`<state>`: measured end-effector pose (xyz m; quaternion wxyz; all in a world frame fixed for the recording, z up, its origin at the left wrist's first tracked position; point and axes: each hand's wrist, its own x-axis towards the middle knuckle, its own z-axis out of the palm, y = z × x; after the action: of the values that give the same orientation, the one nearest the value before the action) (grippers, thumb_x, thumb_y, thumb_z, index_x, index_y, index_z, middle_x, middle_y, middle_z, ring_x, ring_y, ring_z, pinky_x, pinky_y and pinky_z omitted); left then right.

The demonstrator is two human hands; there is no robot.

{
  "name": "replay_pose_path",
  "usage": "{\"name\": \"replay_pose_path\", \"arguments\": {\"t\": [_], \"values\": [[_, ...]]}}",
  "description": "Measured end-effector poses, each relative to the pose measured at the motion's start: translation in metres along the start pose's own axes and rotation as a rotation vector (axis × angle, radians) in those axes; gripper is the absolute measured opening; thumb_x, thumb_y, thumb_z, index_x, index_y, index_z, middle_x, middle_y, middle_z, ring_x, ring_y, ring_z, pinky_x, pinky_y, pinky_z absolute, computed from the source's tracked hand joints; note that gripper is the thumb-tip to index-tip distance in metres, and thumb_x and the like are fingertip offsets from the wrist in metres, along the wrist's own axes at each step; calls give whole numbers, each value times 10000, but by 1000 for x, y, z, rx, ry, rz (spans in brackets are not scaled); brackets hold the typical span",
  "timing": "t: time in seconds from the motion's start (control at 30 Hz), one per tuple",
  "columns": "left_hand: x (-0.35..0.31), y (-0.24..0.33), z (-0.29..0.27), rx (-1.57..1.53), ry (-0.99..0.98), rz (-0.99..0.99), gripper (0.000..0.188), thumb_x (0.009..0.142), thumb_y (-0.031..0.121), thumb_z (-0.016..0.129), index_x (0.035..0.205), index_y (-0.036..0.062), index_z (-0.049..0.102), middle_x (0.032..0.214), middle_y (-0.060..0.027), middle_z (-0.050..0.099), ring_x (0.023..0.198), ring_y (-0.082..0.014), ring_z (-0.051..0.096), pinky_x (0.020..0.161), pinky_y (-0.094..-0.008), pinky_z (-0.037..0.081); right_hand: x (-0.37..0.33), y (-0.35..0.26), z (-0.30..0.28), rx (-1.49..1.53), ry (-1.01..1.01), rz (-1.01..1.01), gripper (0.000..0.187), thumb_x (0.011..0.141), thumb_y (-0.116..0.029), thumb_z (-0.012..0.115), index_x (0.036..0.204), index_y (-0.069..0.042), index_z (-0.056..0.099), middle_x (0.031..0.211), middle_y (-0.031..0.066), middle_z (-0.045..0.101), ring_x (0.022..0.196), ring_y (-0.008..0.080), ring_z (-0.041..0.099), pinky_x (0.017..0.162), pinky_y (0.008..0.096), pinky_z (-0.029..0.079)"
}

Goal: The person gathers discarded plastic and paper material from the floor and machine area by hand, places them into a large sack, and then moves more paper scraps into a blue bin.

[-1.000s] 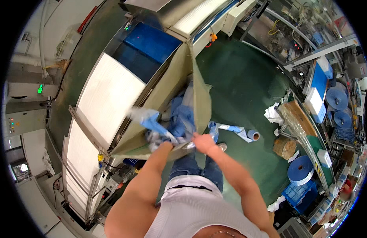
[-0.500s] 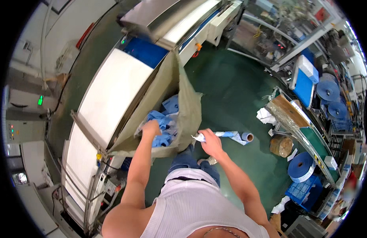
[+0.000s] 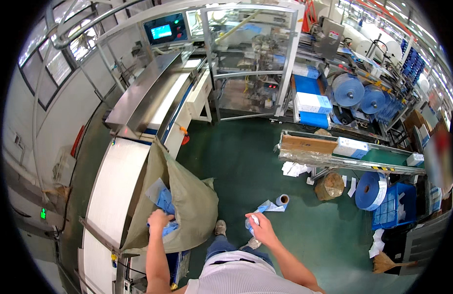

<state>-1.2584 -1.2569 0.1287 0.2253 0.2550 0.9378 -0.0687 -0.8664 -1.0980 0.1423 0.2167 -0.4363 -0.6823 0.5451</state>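
Note:
At the left, my left hand (image 3: pixel 160 220) reaches into the mouth of a large olive-green fabric sack (image 3: pixel 194 206). Its fingers are curled over crumpled blue plastic film (image 3: pixel 165 200) inside; the fingertips are partly hidden. My right hand (image 3: pixel 259 228), in front of me at right of the sack, is closed around a bunched strip of blue-and-white film (image 3: pixel 271 207). This strip runs on from a small film roll (image 3: pixel 282 199) with a cardboard core, lying on the floor just beyond the hand.
A white conveyor (image 3: pixel 109 181) runs along the sack's left side. Ahead stands a glass-panelled machine (image 3: pixel 253 59). To the right are a low conveyor (image 3: pixel 309 147) with white-and-blue packs, a wrapped brown roll (image 3: pixel 330 186), a big blue roll (image 3: pixel 368 190), a blue crate (image 3: pixel 398 208) and a broom (image 3: pixel 384 263).
The view has tilted up, showing more of the machines ahead. My right hand has gathered the film strip into a bunch nearer its roll; my left hand remains in the sack.

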Motion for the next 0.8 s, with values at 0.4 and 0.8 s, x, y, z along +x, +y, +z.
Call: {"name": "replay_pose_path", "arguments": {"t": [0.4, 0.8], "values": [[-193, 201, 33, -1345, -392, 863, 151, 947, 112, 658, 1060, 25, 608, 1041, -59, 674, 936, -144, 634, 776, -322, 526, 1, -43, -49, 188, -428, -382, 983, 788, -294, 827, 1563, -50, 274, 1327, 156, 615, 1281, 308, 553, 1156, 486, 327], [-179, -73, -287, -2007, 582, 1566, 251, 1085, 165, 397, 860, 69, 453, 598, 36, 218, 492, -81, 205, 450, -263, 200, -2, 263, -41, -683, -271, -225, 205, 772, -251, 681, 895, -95, 733, 870, 160, 720, 845, 373, 692, 764, 474, 559]]}}
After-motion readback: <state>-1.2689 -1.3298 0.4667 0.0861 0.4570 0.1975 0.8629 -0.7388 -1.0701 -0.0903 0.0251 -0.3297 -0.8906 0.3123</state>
